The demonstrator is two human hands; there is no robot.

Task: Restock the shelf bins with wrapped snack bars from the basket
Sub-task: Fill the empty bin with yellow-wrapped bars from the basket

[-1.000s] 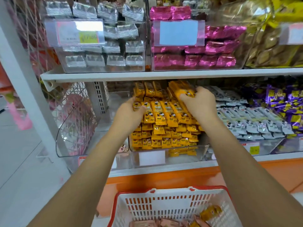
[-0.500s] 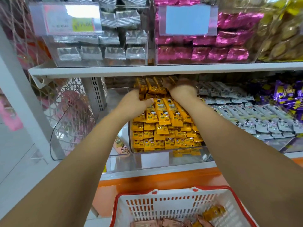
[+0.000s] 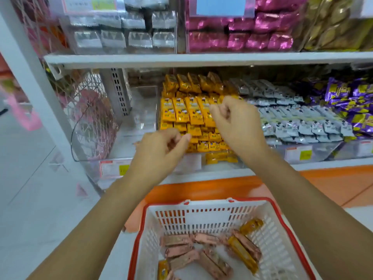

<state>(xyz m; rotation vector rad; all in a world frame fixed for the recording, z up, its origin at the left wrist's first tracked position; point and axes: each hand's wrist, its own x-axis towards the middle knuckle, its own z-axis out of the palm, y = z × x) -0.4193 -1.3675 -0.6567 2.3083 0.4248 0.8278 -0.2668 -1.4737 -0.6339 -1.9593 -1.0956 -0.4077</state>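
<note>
1. Left hand [image 3: 161,152]: held in front of the lower left corner of the clear plastic shelf bin [image 3: 195,162]. Fingers loosely curled, thumb beside the forefinger; nothing is seen in the grip.

2. Right hand [image 3: 237,123]: held higher, in front of the right side of the same bin. Fingers loosely curled toward the palm; no wrapper shows between them.

3. Yellow foil-wrapped snack bars [image 3: 187,114]: stacked in rows in the bin, which stands at the front edge of the white lower shelf [image 3: 333,161]. The top row lies just left of the right hand's fingertips; the front rows lie just right of the left hand's forefinger (whether either touches a bar cannot be told).

4. White slotted plastic basket with red rim [image 3: 201,217]: below both forearms, at the lower edge of the view, well apart from both hands.
   - Rose-pink wrapped bars [image 3: 177,239] lie flat across its floor.
   - A few yellow wrapped bars [image 3: 242,253] lie toward its right wall, one near the far right corner and one at the near left corner.

5. Adjacent stock: silver-grey wrapped bars [image 3: 292,122] just right of the bin, and purple wrapped packets [image 3: 353,98] toward the shelf's right end.
</note>
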